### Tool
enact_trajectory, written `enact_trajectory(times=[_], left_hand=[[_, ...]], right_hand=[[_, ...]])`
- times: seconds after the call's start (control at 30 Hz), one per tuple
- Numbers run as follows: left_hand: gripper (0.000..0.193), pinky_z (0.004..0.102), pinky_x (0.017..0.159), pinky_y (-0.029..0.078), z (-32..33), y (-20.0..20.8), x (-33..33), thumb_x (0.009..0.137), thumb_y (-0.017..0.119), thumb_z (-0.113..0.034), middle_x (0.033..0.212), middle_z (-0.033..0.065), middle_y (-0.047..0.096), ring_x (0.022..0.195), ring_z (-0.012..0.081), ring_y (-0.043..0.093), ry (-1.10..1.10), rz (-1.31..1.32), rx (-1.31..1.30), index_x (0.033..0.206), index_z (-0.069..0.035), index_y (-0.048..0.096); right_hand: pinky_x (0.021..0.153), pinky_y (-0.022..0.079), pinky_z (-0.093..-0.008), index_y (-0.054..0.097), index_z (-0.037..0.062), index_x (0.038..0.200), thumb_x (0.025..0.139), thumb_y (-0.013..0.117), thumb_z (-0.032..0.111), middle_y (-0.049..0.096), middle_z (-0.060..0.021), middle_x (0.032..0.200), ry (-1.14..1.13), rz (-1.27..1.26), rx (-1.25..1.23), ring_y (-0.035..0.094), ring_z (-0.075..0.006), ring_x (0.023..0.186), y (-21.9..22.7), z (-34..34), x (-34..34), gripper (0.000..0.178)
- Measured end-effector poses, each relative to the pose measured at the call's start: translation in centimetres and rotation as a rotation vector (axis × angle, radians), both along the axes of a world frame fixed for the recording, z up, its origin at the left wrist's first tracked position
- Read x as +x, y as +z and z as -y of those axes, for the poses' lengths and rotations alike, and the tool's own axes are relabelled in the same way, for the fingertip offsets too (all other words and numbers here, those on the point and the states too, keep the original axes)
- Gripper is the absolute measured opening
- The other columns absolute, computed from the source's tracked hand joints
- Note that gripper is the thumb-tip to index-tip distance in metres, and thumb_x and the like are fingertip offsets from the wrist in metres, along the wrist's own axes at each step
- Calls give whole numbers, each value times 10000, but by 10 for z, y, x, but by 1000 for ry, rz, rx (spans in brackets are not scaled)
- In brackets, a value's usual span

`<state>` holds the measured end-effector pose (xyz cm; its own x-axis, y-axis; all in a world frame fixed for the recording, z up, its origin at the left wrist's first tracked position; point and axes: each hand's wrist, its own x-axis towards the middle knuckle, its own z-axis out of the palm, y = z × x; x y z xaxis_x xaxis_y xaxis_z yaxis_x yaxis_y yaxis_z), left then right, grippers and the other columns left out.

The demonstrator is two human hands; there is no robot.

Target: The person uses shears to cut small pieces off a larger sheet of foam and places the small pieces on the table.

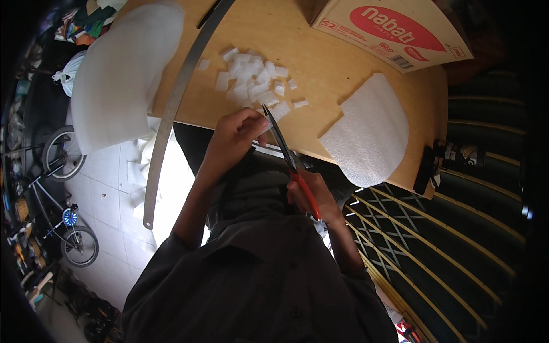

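My right hand [321, 201] grips a pair of scissors [309, 193] by its red handles. The dark blades point up and away from me, toward the fingertips of my left hand [234, 137]. Between my left thumb and fingers is a small strip of white foam [268, 123], beside the blades near their tips. Whether the blades touch the strip I cannot tell. Just beyond my hands, a loose heap of small cut foam pieces [247, 73] lies on the wooden table [311, 63]. To the right rests a larger foam sheet [372, 131] with a stepped cut edge, overhanging the near edge.
A long metal ruler [178, 97] lies left of the heap, extending past the table edge. Farther left, a big foam sheet [117, 80] hangs over the edge. A cardboard box [394, 28] stands at the far right. A bicycle [70, 217] is on the left; slatted bars [480, 177] are at right.
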<state>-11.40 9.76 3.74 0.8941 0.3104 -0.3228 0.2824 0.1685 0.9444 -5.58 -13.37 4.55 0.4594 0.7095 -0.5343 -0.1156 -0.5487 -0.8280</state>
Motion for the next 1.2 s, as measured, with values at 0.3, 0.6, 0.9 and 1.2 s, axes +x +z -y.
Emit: enact_trajectory(times=[0.3, 0.6, 0.9, 1.2], left_hand=[[161, 231, 629, 445, -1, -11, 3, 958, 626, -131, 687, 47, 651, 647, 76, 601, 31, 56, 137, 951, 29, 646], [165, 350, 835, 459, -24, -5, 21, 910, 663, -94, 1009, 100, 632, 934, 267, 579, 179, 230, 1046, 1068, -65, 699], [345, 446, 997, 336, -37, 16, 60, 790, 731, -105, 1260, 41, 580, 1174, 290, 475, -114, 304, 1371, 1133, -146, 734], [185, 455, 1038, 294, -40, 13, 78, 751, 766, -110, 1300, 2, 576, 1255, 286, 444, -267, 318, 1425, 913, -137, 681]], right_hand=[[453, 452, -274, 586, 9, 859, 971, 594, 226, 612, -43, 605, -37, -6, 25, 581, -116, 467, -14, 2, -2, 244], [533, 508, -280, 520, -6, 987, 914, 496, 677, 696, -111, 800, 31, -7, 175, 665, -153, 621, -14, 15, -4, 687], [592, 525, -316, 530, -17, 981, 893, 469, 742, 697, -133, 824, -17, -39, 229, 679, -196, 661, -18, 42, -6, 767], [620, 531, -324, 508, -6, 942, 801, 496, 836, 694, -187, 900, -13, -30, 230, 656, -202, 669, -19, 51, -7, 854]])
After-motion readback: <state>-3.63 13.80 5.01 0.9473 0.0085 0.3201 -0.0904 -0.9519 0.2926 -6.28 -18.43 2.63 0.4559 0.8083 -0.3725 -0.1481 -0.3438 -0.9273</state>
